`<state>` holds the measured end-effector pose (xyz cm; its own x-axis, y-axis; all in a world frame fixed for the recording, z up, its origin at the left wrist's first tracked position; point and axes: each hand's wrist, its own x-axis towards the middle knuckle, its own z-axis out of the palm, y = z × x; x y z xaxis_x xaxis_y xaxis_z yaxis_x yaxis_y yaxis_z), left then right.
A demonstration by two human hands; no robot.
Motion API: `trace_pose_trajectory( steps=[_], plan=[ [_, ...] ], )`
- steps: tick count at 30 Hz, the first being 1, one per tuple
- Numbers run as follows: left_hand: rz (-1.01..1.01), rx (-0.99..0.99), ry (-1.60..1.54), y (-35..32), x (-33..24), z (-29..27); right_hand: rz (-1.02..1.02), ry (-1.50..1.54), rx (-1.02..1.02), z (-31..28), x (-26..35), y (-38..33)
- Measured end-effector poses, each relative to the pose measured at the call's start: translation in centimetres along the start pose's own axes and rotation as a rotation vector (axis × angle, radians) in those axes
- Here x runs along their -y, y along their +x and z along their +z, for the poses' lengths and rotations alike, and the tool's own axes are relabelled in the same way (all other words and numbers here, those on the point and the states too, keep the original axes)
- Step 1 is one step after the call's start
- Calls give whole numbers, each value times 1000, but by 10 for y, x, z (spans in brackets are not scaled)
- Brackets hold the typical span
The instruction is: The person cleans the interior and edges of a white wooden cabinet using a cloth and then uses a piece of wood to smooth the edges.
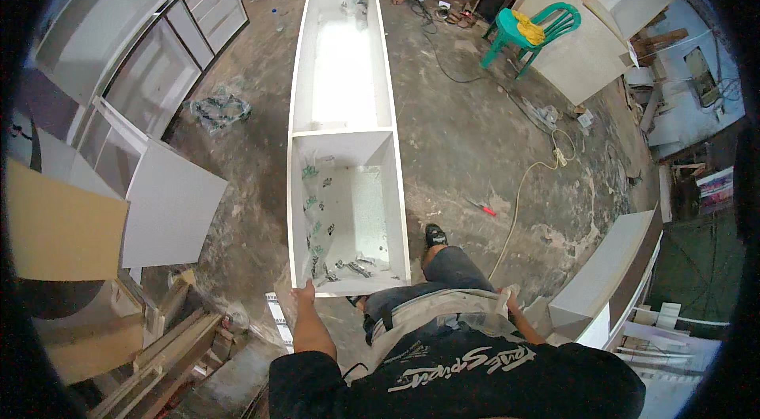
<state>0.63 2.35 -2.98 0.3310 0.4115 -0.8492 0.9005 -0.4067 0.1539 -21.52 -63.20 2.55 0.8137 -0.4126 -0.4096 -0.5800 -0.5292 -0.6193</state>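
Cabinet (pixel 342 114), long, white and open-topped, lies lengthwise on the concrete floor (pixel 459 134), with a divider (pixel 342 134) parting its near bay from the far one. Left hand (pixel 305 290) grips the cabinet's near-left corner, fingers closed over the rim. Right hand (pixel 505 298) sits at the person's hip, near a white panel (pixel 602 268); how far open it is cannot be told. Small hardware (pixel 348 268) lies at the near end of the near bay. Green chair (pixel 529 29) stands well apart toward the far right
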Motion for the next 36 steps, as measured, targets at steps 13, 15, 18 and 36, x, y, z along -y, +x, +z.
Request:
trace_pose_trajectory(
  steps=[13,15,18,36],
  plan=[
    [-84,53,77,-31,-12,-35,147,-421,37,8,9,8],
    [-54,-34,22,-9,-8,-43,132,-373,-26,13,17,42],
    [-76,-31,52,-4,-6,-25,30,-365,-44,6,3,32],
    [94,222,60,67,18,-6,128,-276,48,12,-50,38]
  ],
)
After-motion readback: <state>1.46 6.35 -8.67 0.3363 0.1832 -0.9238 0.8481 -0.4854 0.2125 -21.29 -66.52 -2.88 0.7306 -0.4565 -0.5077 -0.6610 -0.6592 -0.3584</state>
